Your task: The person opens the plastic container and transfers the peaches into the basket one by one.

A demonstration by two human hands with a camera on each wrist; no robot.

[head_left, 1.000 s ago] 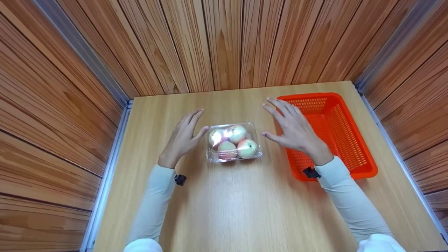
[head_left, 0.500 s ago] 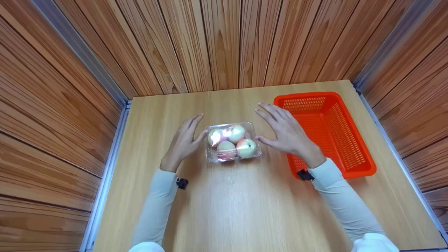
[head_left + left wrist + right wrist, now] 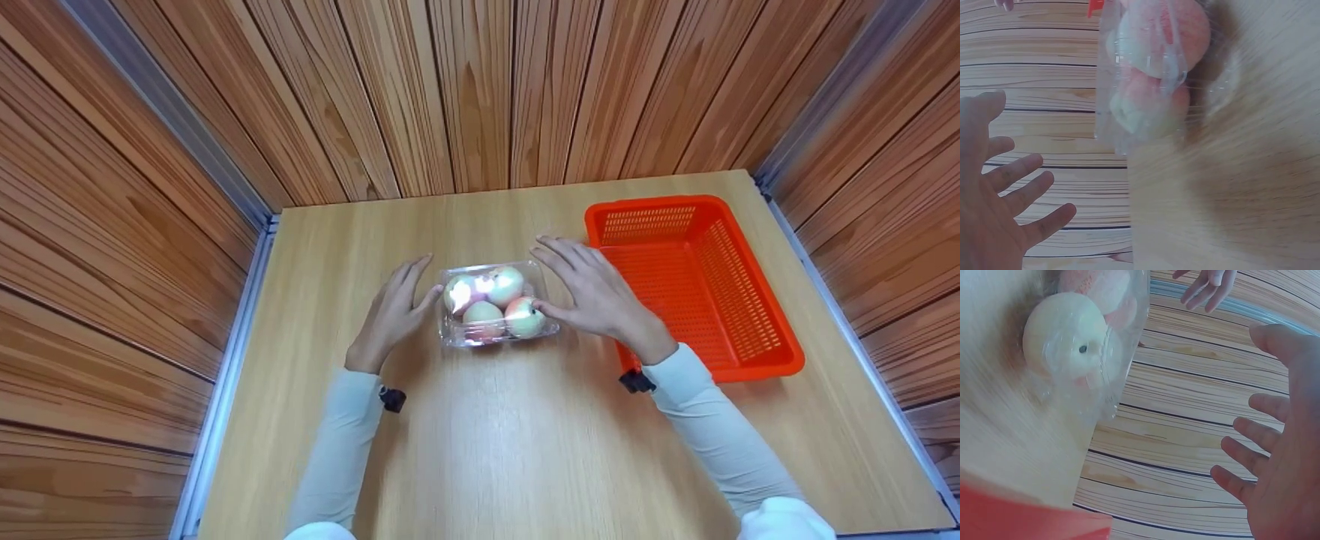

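A clear plastic clamshell box (image 3: 499,306) of several pale green and pink peaches (image 3: 524,318) sits on the table, mid-view. My left hand (image 3: 390,315) is just left of the box, fingers spread, thumb tip near its left side. On the other side my right hand (image 3: 592,292) hovers with fingers extended, its thumb overlapping the box's right edge in the head view. Both wrist views show a gap between the palm and the box: the left hand (image 3: 1002,185) and the right hand (image 3: 1275,444) hold nothing.
An orange-red perforated plastic basket (image 3: 694,300) stands on the right of the table (image 3: 480,450), partly under the right forearm. Wood-plank walls (image 3: 480,97) enclose the table at the back and on both sides.
My right hand has moved left, from over the basket's edge to the box's right side, and slightly toward me. The left hand has lowered a little. The box stays put.
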